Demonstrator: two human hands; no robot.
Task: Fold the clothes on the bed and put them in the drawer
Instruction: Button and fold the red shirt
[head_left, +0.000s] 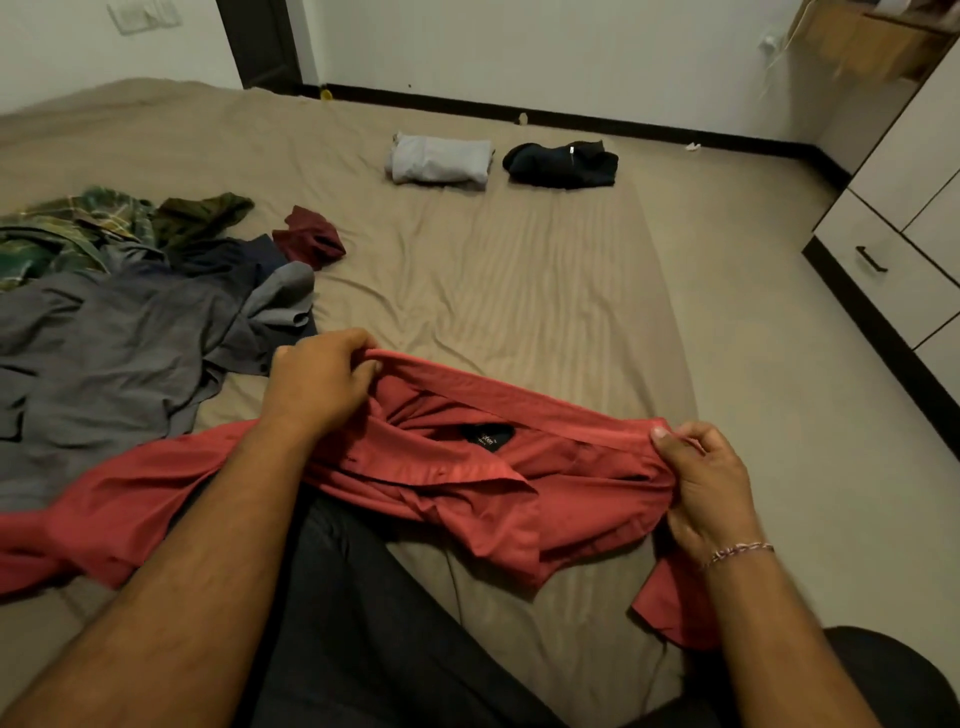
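Note:
A red collared shirt (467, 473) lies crumpled across my lap and the bed's near edge, its black neck label facing up. My left hand (322, 379) grips one end of a stretched band of the shirt. My right hand (701, 473) pinches the other end, thumb on top. One sleeve trails off to the left. Two folded garments sit far across the bed: a light grey one (441, 158) and a black one (563, 163). A white drawer (883, 265) with a dark handle is shut in the cabinet at the right.
The bed (493, 270) has a wrinkled beige sheet. A loose pile lies at the left: a grey shirt (119, 343), a green plaid shirt (67, 228), an olive piece (202, 213), a maroon piece (309, 239). Pale floor runs between bed and cabinet. My dark-trousered legs fill the bottom.

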